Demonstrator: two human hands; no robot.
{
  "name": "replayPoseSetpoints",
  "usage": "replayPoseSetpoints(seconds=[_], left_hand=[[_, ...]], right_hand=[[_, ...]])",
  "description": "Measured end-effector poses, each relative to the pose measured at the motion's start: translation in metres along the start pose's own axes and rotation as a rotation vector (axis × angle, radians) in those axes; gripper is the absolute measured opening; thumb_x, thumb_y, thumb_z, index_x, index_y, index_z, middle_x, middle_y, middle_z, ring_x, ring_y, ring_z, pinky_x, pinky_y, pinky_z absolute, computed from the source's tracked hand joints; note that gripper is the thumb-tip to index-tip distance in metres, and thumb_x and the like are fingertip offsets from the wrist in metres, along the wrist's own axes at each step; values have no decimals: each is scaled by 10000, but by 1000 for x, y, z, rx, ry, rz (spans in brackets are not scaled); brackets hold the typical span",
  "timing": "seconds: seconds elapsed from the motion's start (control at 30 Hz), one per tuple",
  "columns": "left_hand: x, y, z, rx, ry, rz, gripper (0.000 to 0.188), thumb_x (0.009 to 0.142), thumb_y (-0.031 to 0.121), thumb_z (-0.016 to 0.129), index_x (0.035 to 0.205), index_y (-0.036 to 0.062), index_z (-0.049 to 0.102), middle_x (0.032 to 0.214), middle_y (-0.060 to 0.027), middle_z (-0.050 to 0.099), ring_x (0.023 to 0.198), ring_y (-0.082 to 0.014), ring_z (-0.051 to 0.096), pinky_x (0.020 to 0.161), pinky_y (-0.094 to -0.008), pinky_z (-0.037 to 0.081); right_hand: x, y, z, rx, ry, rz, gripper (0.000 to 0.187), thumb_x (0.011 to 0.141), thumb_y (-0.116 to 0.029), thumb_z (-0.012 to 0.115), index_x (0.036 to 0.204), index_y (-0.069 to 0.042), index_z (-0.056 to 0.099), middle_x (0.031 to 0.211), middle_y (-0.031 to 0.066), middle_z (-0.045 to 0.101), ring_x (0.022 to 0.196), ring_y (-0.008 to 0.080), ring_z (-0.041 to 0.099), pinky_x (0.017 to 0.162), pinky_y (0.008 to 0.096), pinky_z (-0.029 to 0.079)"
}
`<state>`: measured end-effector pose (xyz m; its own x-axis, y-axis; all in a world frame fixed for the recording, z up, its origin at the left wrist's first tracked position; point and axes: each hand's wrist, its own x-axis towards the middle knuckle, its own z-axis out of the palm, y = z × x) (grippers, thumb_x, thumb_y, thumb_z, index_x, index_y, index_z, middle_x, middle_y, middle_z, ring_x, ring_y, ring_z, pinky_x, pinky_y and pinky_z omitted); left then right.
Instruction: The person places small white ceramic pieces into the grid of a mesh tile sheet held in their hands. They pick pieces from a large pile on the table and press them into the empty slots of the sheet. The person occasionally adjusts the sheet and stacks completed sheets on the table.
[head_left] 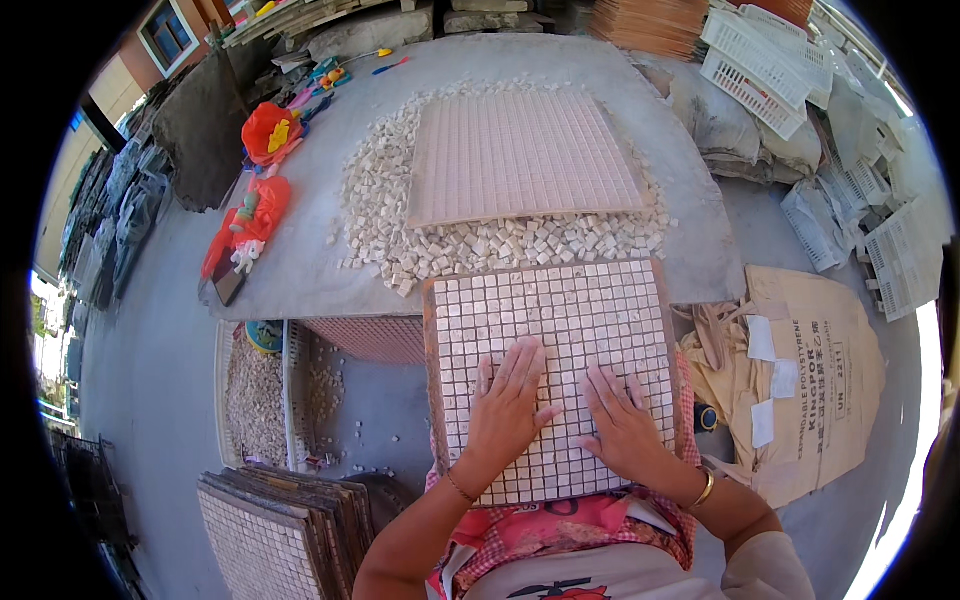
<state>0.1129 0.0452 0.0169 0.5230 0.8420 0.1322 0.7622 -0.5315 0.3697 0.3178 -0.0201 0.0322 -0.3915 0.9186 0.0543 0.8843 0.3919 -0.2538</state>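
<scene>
My left hand (505, 405) lies flat with spread fingers on a square board of small cream stone tiles (590, 312). To its right, my right hand (622, 420) rests palm down on the same board, fingers stretched out. The tiles sit in a grid of rows with dark gaps between them, inside a thin brown frame. The board's near edge lies against my apron, and its far edge meets the worktable (330, 290). Beyond it, a pale gridded panel (525, 150) lies on a heap of loose stone cubes (480, 245).
Red plastic bags (265, 205) and small toys lie at the table's left. Below stand a white crate (258, 400) of stone pieces and a stack of tiled boards (265, 540). A brown paper sack (835, 380) lies right; white plastic baskets (750, 65) are piled at the far right.
</scene>
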Motion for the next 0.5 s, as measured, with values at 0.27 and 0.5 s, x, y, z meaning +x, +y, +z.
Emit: replayPoseSetpoints(seconds=[0.27, 0.5], left_hand=[[-12, -3, 4, 16, 32, -2, 779, 863, 507, 528, 1441, 38, 298, 1504, -124, 311, 1405, -269, 260, 1130, -531, 168], [-42, 2, 2, 22, -21, -64, 773, 857, 466, 564, 1435, 25, 300, 1501, -137, 309, 1408, -275, 252, 1129, -534, 178]], right_hand=[[-11, -23, 1, 57, -105, -82, 773, 845, -418, 595, 1410, 34, 320, 1467, 216, 318, 1381, 342, 284, 1085, 607, 194], [-27, -17, -7, 136, -114, 64, 768, 873, -410, 554, 1416, 62, 284, 1474, 241, 283, 1391, 386, 240, 1100, 601, 136]])
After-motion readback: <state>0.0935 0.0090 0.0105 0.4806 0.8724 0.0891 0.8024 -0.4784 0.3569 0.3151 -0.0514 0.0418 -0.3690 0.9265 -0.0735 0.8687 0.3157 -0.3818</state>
